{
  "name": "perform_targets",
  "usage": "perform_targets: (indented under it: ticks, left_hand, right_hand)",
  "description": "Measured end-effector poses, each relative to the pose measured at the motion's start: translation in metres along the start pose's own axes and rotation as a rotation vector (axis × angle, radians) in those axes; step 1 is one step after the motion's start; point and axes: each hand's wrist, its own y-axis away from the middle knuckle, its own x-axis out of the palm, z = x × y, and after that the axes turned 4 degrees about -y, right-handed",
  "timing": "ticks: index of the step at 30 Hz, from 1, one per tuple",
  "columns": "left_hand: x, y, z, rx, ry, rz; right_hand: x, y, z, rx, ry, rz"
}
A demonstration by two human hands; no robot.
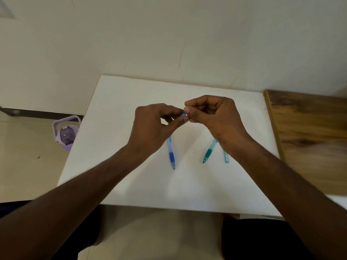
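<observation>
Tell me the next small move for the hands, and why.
Probably lower the small blue piece toward the blue pen: the left hand and right hand both pinch it above the white table, and that matching pen lies there with its tip bare.

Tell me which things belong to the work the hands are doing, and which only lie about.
In the work: small blue piece, pinched by left hand and right hand; probably also the blue pen on the white table.
Lying about: green pen, teal pen piece, purple bottle, wooden surface.
</observation>
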Motion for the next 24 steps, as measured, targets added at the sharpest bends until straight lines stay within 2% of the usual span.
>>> perform_targets:
  ticks: [7,12,15,20,24]
  left_hand:
    - [0.005,-0.002,-0.002,-0.036,0.059,0.021]
    - [0.009,-0.006,-0.005,-0.122,0.173,0.026]
    - [0.014,-0.009,-0.011,-0.190,0.217,0.036]
    - [0.026,-0.009,-0.023,-0.138,0.101,0.046]
    - [0.029,-0.009,-0.025,-0.099,0.042,0.178]
  right_hand:
    - [-0.017,-0.007,0.001,-0.020,0.123,0.088]
    - [-0.015,-0.007,0.002,0.043,-0.035,0.122]
    - [-0.020,-0.006,0.003,0.037,-0.014,0.133]
    - [-0.030,0.002,-0.001,0.073,0.002,0.086]
    - [-0.047,0.005,-0.005,0.150,0.065,0.027]
